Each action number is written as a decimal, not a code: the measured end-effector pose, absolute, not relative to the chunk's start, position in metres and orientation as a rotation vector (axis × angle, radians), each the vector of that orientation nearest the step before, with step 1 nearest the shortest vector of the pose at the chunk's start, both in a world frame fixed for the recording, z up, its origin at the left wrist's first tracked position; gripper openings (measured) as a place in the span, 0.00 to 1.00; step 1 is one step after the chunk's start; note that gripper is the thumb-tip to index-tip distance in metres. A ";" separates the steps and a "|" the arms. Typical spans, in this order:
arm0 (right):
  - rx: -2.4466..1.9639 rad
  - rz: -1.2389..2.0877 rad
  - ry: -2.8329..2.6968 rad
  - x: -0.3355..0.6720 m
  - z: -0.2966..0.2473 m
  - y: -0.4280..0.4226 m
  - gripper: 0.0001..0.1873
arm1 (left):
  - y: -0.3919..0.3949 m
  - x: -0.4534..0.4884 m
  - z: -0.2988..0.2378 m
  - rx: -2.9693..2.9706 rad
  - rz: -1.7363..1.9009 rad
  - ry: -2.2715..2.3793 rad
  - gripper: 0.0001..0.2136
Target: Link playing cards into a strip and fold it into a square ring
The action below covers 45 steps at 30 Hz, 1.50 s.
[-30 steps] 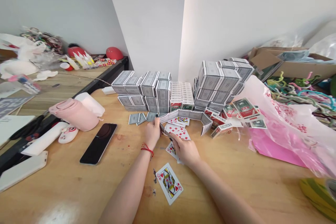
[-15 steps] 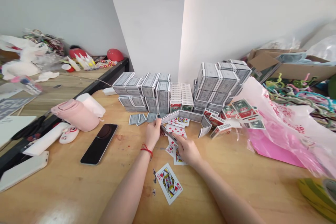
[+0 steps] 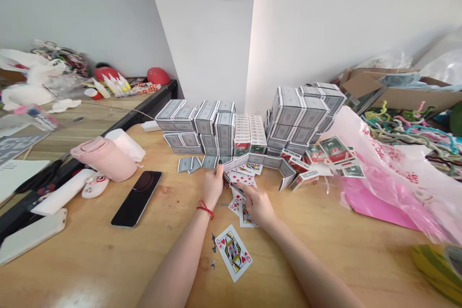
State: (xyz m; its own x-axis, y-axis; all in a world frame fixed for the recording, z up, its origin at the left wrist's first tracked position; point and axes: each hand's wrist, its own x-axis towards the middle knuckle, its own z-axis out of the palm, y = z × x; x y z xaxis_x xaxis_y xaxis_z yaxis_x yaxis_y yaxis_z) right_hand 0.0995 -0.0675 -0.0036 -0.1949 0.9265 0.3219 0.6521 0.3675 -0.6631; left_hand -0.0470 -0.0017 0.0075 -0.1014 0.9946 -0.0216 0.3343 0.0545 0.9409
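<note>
A strip of joined playing cards (image 3: 265,160) stands on edge in a bent line, grey backs showing. Its left end is pinched in my left hand (image 3: 214,184), which wears a red cord bracelet. My right hand (image 3: 259,204) is closed on the near card of the strip, its index finger stretched along it. Loose face-up cards (image 3: 244,179) lie beneath and behind my hands, partly covered. A queen of hearts (image 3: 234,253) lies apart, nearer to me. Grey-backed cards (image 3: 189,164) rest flat left of the strip.
Block stacks of grey cards stand at the back left (image 3: 216,130) and back right (image 3: 303,115), with card boxes (image 3: 250,132) between. More boxes (image 3: 305,178) lie right. Phone (image 3: 137,198) and pink bottle (image 3: 104,158) are left; pink plastic (image 3: 382,197) and yellow tape (image 3: 433,269) right.
The strip's far right end has swung slightly to the right. Both hands have shifted very slightly, keeping their grip on the cards.
</note>
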 end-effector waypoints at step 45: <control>-1.479 0.455 -1.772 0.101 -0.009 -0.071 0.16 | -0.006 -0.036 0.006 1.328 1.122 1.523 0.23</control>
State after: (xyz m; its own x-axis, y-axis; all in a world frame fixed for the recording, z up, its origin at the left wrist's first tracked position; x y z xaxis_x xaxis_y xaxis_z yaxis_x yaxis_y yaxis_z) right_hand 0.1011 -0.0706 -0.0090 -0.0313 0.9444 0.3274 0.6699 0.2629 -0.6944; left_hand -0.0362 -0.0061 0.0061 -0.1219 0.9923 -0.0198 0.2756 0.0530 0.9598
